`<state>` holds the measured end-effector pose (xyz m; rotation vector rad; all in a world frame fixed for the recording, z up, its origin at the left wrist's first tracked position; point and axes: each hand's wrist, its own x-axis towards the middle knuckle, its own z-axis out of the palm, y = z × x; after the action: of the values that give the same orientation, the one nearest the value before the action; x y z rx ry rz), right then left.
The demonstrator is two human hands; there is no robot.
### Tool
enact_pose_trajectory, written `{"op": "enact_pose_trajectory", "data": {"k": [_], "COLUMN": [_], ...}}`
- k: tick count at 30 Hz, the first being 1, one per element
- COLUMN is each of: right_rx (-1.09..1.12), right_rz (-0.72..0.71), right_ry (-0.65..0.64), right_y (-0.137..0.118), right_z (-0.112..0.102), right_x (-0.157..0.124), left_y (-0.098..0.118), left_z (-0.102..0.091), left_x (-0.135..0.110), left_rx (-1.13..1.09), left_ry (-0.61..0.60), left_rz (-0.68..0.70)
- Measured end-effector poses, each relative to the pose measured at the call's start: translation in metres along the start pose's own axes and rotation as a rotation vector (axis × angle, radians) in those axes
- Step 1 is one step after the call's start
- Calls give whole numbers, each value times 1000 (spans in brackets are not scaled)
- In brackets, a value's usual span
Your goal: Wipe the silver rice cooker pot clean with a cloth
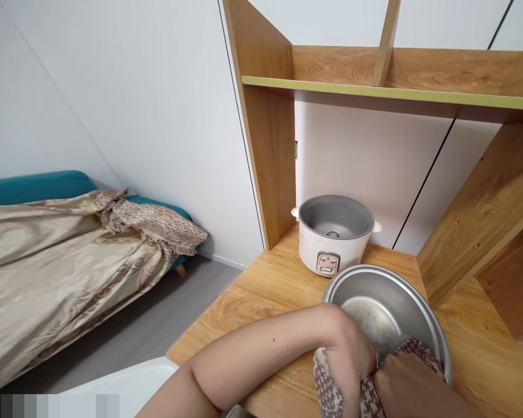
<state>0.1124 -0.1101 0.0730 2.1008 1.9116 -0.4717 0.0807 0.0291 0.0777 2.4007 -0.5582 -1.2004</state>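
A silver metal inner pot (375, 307) sits on the wooden desk, its mouth tipped towards me. My left hand (351, 354) is bent over the near rim, fingers curled around a brown-and-white patterned cloth (329, 377). Beside it, my right hand (409, 380) is closed on the same cloth, part of which lies inside the pot against its wall. The fingertips of both hands are mostly hidden. Just behind the pot stands the white rice cooker body (331, 249), lidless, with its grey inside showing.
Wooden shelving (270, 145) rises from the desk (244, 307), with a shelf board (375, 90) above the cooker. To the left is a teal sofa (39, 186) under a beige patterned cover (70, 261). A white surface (131, 377) shows at lower left.
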Motion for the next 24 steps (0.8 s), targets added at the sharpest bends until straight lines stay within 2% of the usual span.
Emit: {"op": "enact_pose_trajectory", "data": {"k": [3, 5, 7, 10, 16, 24], "right_rx": [-102, -99, -109, -121, 112, 189], "right_rz": [35, 27, 18, -1, -54, -135], "right_ry": [-77, -14, 29, -12, -14, -42], "right_y": [-1, -1, -1, 1, 3, 7], "right_z": [4, 7, 8, 4, -8, -9], "right_x": [2, 2, 2, 0, -1, 3], "left_y": [-7, -10, -9, -3, 7, 4], "left_z": [3, 4, 4, 1, -3, -1], "left_x": [5, 8, 7, 3, -6, -3], "left_rx": [-71, -99, -65, 6, 11, 28], "left_ry": [69, 87, 58, 18, -16, -30], "left_rz": [50, 74, 77, 67, -4, -45]}}
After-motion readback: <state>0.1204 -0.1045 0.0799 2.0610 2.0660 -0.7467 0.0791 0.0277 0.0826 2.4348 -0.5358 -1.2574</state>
